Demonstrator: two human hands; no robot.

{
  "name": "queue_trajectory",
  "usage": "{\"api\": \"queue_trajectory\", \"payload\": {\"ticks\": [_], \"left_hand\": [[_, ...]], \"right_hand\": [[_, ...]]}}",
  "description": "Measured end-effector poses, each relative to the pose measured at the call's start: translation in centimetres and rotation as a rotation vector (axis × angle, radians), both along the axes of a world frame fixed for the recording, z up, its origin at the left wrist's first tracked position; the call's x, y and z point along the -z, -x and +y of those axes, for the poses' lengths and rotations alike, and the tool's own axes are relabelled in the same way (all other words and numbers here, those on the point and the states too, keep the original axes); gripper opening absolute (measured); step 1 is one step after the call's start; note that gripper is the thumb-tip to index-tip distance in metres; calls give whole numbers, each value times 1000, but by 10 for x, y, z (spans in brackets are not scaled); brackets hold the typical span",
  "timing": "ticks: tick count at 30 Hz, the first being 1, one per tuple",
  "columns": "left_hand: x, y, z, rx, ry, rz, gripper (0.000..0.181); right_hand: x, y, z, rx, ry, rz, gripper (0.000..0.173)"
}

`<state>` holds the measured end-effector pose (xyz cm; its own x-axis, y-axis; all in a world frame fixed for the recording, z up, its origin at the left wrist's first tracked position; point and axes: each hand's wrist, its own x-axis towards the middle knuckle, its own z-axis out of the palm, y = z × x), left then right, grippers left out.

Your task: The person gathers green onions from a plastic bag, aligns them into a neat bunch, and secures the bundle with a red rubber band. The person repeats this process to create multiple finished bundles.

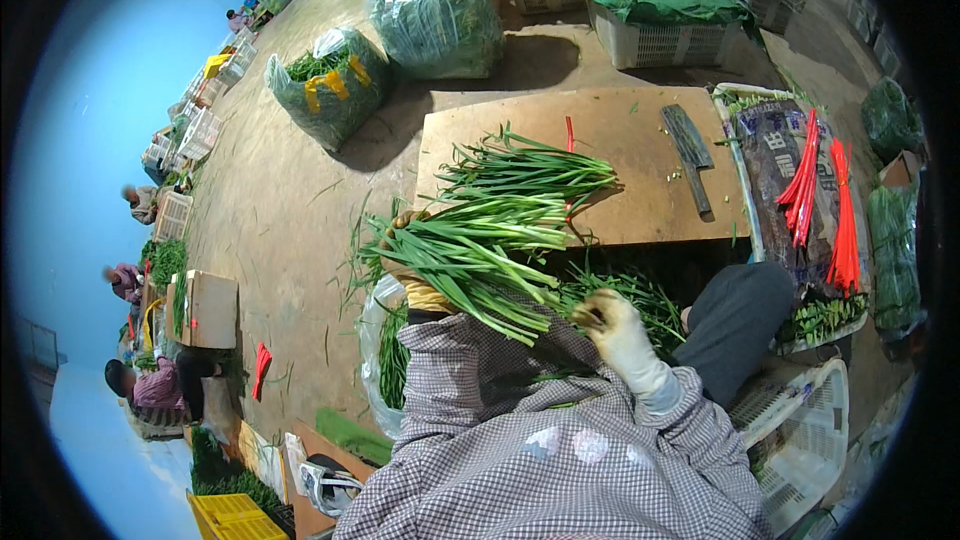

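My left hand (403, 226), in a soiled glove, grips a loose bunch of garlic chives (480, 247). Its leaves hang around my fingers, and the pale stems fan out to the right. My right hand (611, 319), in a whitish glove, is curled just right of those stem ends and apart from them; whether anything is inside its fingers cannot be seen. On the wooden board (637, 202) lies a second bunch of chives (532, 169), across a red tie strip (570, 133). More loose greens (637, 300) lie below the board, partly behind my right hand.
A cleaver (688, 154) lies on the board's right side. Beside it, a crate topped with a printed sack (776, 187) carries two bundles of red strips (844, 217). Bagged greens (330, 86) stand beyond the board. An open bag (386, 360) sits at my left; co-workers (161, 390) sit farther left.
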<state>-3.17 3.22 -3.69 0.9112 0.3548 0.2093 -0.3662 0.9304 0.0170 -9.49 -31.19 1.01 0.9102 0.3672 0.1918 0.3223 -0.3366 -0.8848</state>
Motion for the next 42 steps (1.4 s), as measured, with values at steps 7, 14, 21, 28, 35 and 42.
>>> {"api": "queue_trajectory", "payload": {"ticks": [7, 14, 21, 28, 35, 42], "left_hand": [[-19, -2, 24, -124, -56, -27, 16], [-29, -17, -25, 38, 14, -126, 17], [-29, -10, -18, 79, -51, -160, 17], [-39, -7, -14, -20, 3, -154, 18], [-34, -17, -59, 61, 91, -125, 20], [-23, -20, -70, 207, 50, -251, 17]], "right_hand": [[52, -3, -103, 48, 1231, 29, 18], [-18, -29, 3, -111, -333, 486, 29], [-10, -22, 21, 35, -761, 651, 21], [47, -14, -42, -26, 118, 203, 24], [35, -20, 34, -124, -1095, 788, 31], [74, 0, 40, -250, -449, 447, 36]]}}
